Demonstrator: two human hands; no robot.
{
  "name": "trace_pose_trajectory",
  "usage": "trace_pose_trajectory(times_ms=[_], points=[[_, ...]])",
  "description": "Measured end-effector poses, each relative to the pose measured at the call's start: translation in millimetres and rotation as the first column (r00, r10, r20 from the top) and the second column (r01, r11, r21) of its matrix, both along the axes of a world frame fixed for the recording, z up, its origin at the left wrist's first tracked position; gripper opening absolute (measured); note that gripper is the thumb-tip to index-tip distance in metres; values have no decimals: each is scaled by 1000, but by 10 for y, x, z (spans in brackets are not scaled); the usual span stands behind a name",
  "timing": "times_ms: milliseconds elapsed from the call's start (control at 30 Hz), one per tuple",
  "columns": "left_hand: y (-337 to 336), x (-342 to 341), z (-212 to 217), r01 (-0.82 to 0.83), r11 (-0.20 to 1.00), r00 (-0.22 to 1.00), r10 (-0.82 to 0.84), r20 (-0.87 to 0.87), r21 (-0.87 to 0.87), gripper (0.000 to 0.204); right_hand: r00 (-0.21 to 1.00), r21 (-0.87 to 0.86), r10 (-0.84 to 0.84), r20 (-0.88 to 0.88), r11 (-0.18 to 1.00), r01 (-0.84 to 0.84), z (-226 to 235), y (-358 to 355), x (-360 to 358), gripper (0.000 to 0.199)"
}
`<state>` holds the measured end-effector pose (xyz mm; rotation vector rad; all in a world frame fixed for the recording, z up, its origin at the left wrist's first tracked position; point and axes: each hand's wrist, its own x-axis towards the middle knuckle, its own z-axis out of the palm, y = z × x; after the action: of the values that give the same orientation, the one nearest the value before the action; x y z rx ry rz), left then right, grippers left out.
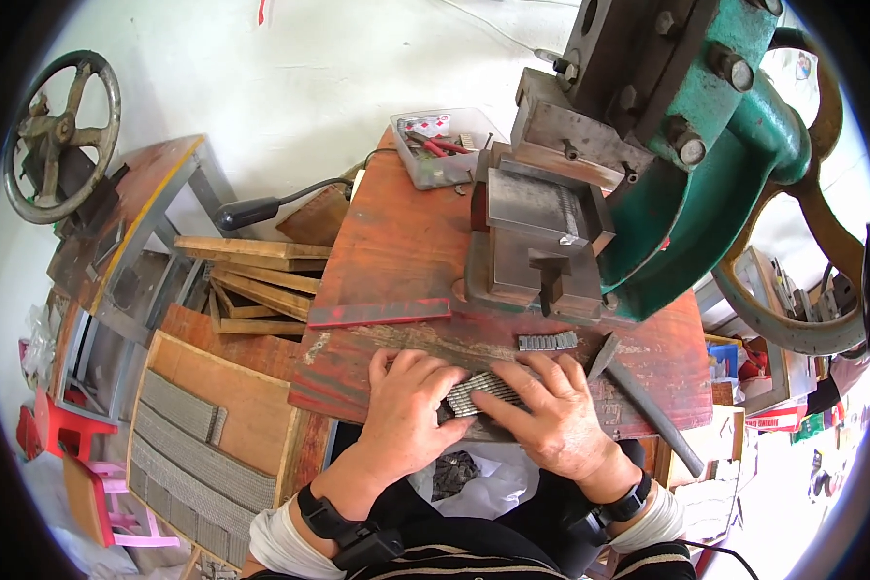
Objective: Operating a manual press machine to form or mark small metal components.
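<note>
My left hand point(404, 411) and my right hand point(554, 418) are at the front edge of a worn red-brown wooden table point(377, 232). Between them lies a small block of ridged grey metal pieces point(476, 394), set close in rows. My left fingers and thumb close around its left end. On its right side, my right fingers press against the block, partly covering it. Just beyond my right fingers sits a short row of similar metal pieces point(548, 341). A hammer point(648, 406) rests to the right of my right hand, its handle reaching past the table edge.
A green press point(725, 184) with a steel die block point(541, 232) stands at the back right. A red-edged bar point(379, 313) lies left of it. Behind is a plastic box of tools point(447, 169). At left, a wooden tray point(251, 387) holds rows of metal pieces.
</note>
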<state>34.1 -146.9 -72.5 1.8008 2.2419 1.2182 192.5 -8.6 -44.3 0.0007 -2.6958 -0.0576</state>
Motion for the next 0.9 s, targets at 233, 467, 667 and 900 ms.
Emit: trace_pose_trajectory(times_ms=[233, 467, 667, 900], points=[[12, 15, -18, -3, 1000, 1000, 3, 11, -3, 48, 1000, 0, -7, -20, 1000, 7, -6, 79, 11, 42], [47, 23, -33, 9, 1000, 1000, -9, 9, -3, 49, 998, 59, -19, -53, 998, 22, -20, 109, 61, 40], [12, 4, -14, -4, 1000, 1000, 5, 18, -20, 46, 992, 91, -77, -96, 992, 86, 94, 145, 222, 36], [34, 22, -5, 9, 1000, 1000, -10, 18, 8, 41, 796, -182, -604, -27, 786, 590, -86, 580, 953, 52]])
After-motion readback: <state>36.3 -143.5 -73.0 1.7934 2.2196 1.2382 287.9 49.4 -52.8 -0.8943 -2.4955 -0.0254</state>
